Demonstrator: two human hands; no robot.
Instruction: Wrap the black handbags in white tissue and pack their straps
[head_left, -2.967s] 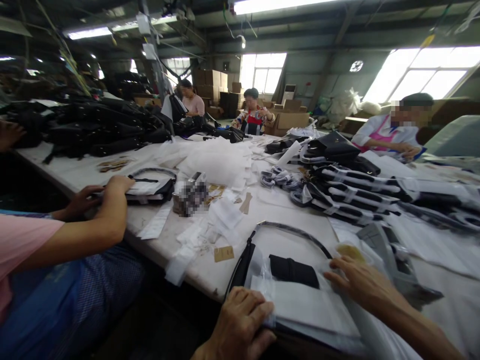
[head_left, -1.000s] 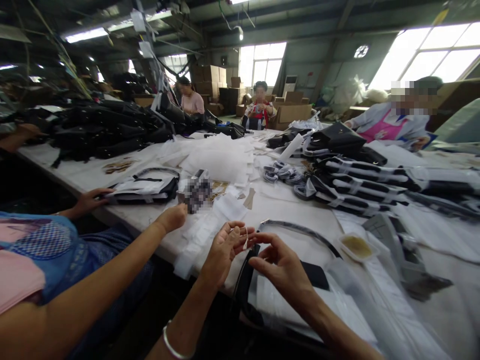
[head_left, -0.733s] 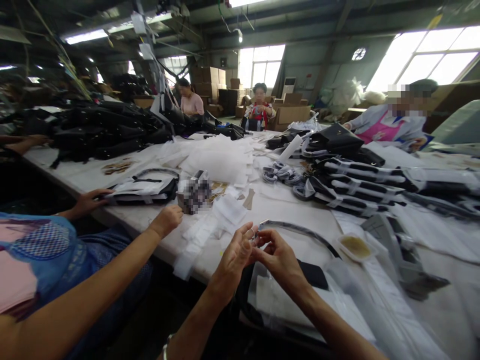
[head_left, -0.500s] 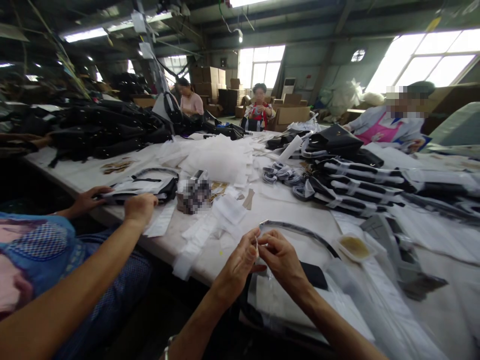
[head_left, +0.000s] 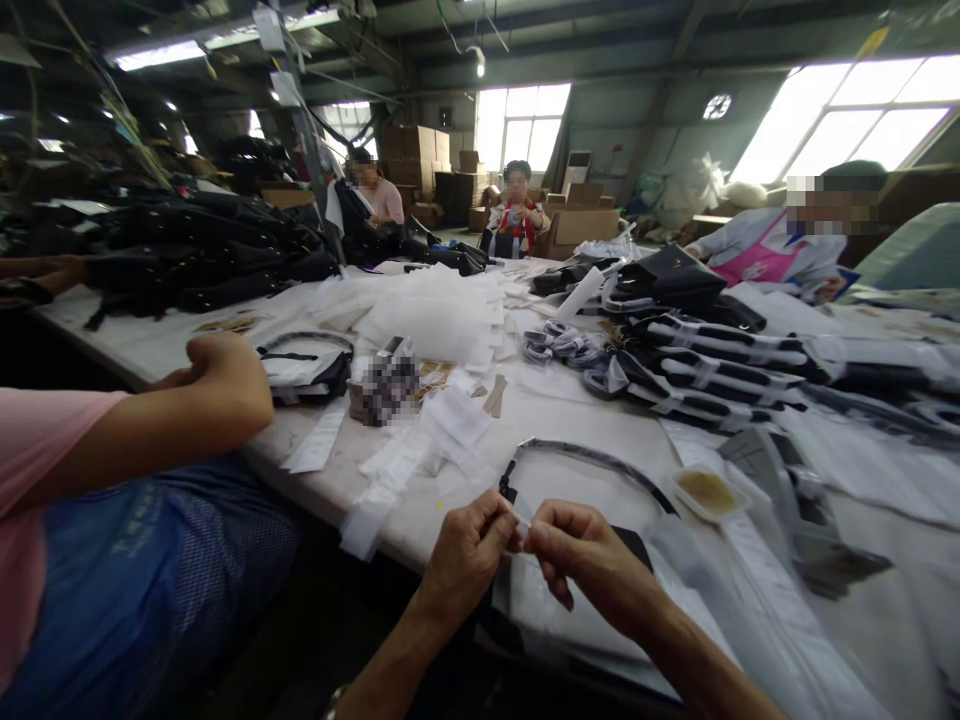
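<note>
A thin white strip [head_left: 520, 519], too small to make out further, spans the short gap between my two hands. My left hand [head_left: 471, 540] is closed, pinching one end between thumb and fingers. At the other end my right hand [head_left: 589, 555] pinches with thumb and forefinger, its lower fingers curled loosely. Both hands are just above the near side of a black handbag [head_left: 634, 548], partly covered with white paper [head_left: 562, 605]. Behind my hands its wrapped handle [head_left: 600, 460] arches over the table. My forearms hide part of the bag.
A tray of yellowish paste [head_left: 709, 492] and a grey tape dispenser [head_left: 787, 510] stand to the right. Wrapped bags [head_left: 712, 375] are piled behind them. White sheets [head_left: 435, 310] lie mid-table. A co-worker's arm [head_left: 187, 400] is close on my left, beside another bag [head_left: 307, 370].
My hands have come down a little and the fingertips have drawn apart, with the strip showing between them. The co-worker on the left has pulled an arm back from the bag there.
</note>
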